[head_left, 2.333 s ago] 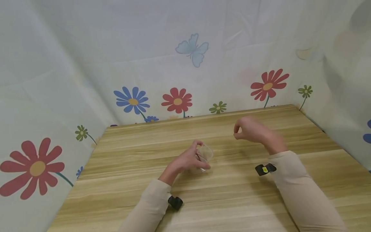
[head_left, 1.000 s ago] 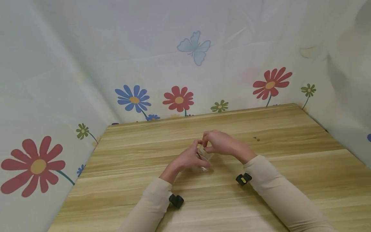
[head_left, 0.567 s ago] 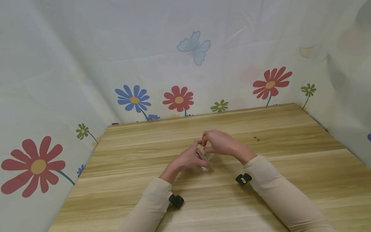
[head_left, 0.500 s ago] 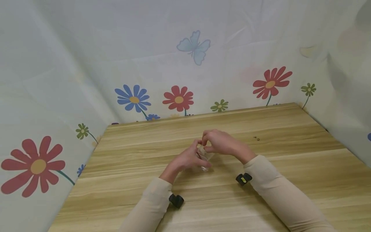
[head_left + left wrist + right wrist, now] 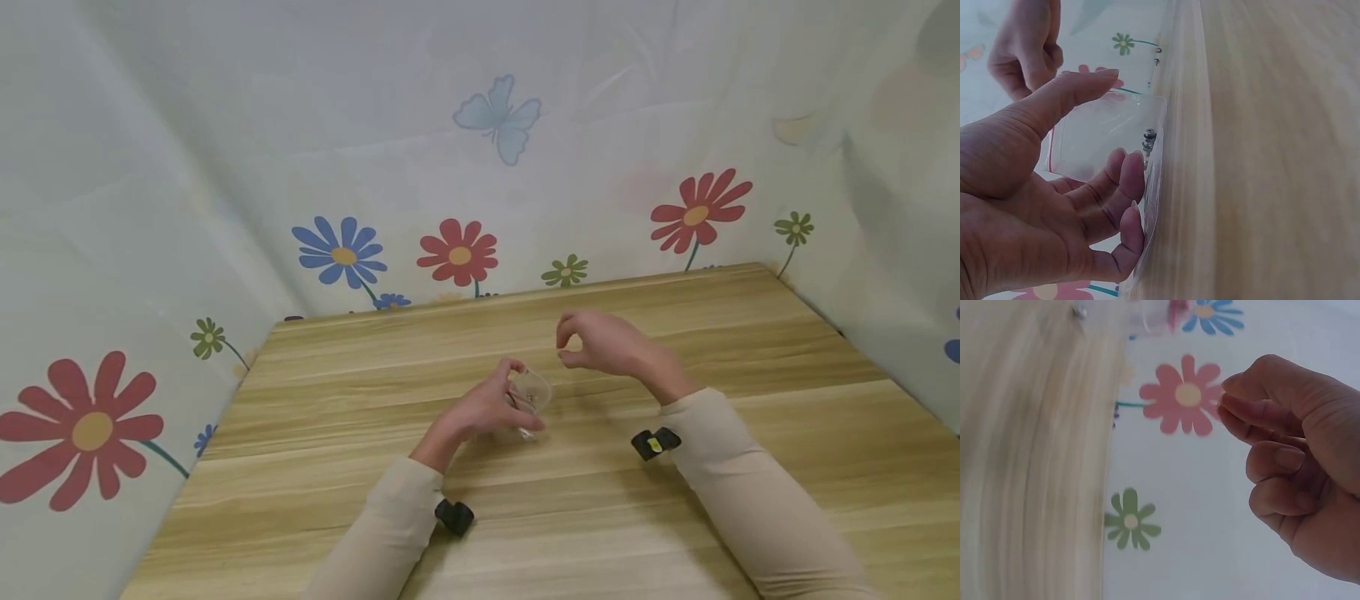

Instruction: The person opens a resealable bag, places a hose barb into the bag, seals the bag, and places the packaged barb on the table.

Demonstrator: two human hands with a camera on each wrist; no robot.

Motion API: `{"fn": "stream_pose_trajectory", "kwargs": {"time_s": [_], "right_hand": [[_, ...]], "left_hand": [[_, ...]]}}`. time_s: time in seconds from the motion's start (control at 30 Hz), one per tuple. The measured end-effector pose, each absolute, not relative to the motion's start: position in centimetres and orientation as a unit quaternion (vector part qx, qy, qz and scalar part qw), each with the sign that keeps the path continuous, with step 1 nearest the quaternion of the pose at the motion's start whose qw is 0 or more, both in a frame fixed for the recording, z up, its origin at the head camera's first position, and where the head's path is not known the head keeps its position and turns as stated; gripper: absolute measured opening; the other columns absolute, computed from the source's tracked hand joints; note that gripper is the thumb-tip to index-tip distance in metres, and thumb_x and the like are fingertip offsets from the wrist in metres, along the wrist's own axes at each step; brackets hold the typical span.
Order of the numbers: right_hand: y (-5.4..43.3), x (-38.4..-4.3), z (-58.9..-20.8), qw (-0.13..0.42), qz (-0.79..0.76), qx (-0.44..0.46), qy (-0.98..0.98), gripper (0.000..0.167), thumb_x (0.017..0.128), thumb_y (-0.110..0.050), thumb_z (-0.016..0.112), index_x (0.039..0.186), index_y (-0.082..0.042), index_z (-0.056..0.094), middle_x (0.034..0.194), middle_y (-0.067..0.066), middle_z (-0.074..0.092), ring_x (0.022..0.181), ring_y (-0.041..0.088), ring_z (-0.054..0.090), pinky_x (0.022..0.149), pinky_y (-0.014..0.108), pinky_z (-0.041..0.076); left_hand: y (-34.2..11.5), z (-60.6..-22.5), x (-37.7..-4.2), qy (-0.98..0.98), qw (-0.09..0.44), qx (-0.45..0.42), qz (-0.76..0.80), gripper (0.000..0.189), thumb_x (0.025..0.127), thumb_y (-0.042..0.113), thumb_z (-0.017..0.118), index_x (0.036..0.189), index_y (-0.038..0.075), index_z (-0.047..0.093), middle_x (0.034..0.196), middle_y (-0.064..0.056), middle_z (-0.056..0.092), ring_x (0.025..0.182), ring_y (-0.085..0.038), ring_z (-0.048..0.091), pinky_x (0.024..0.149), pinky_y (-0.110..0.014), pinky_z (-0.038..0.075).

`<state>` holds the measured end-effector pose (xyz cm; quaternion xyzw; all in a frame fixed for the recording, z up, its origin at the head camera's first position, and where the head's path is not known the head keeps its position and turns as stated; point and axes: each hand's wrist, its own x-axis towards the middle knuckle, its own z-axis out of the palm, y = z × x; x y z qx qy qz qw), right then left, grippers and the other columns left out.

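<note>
My left hand (image 5: 487, 408) holds a clear zip bag (image 5: 1110, 125) with a red stripe at its mouth, low over the table. In the left wrist view the thumb lies across one side of the bag and the fingers bend against it. A small stack of metal pieces, like a screw with washers or nuts (image 5: 1149, 140), rests inside. To the right of the bag, my right hand (image 5: 600, 342) is raised, fingers curled and thumb tip close to the index tip (image 5: 1229, 406). Nothing shows clearly between them.
Two small metal pieces (image 5: 1158, 56) lie on the wood-grain table (image 5: 360, 500) beyond the bag; in the head view the right hand covers their place. A flower-printed white curtain (image 5: 375, 125) stands behind and beside the table. Each wrist wears a black camera (image 5: 454, 517).
My right hand came left to the bag's mouth, stayed there, and has now drawn back right and up. Metal pieces now show in the bag. The left hand has held its place.
</note>
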<state>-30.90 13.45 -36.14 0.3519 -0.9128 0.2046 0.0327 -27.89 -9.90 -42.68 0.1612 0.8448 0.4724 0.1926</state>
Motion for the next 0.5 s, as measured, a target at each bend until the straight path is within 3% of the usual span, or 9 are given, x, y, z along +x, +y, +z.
{"fn": "stream_pose_trajectory", "kwargs": {"time_s": [0.3, 0.5], "right_hand": [[17.8, -32.3, -36.0, 0.043, 0.214, 0.306, -0.927, 0.006, 0.087, -0.004, 0.070, 0.092, 0.000, 0.072, 0.098, 0.011, 0.065, 0.086, 0.027, 0.060, 0.077, 0.044, 0.051], [20.1, -32.9, -36.3, 0.017, 0.205, 0.243, -0.948, 0.012, 0.087, -0.004, 0.071, 0.096, 0.004, 0.070, 0.103, 0.017, 0.063, 0.077, 0.025, 0.056, 0.068, 0.039, 0.050]], "left_hand": [[-9.9, -42.7, -27.8, 0.841, 0.190, 0.163, 0.480, 0.085, 0.076, 0.017, 0.088, 0.140, 0.013, 0.032, 0.108, -0.011, 0.059, 0.090, -0.022, 0.059, 0.080, -0.033, 0.047], [-9.9, -42.5, -27.7, 0.831, 0.197, 0.168, 0.493, 0.086, 0.077, 0.013, 0.087, 0.141, 0.011, 0.030, 0.104, -0.010, 0.056, 0.086, -0.019, 0.056, 0.079, -0.031, 0.046]]}}
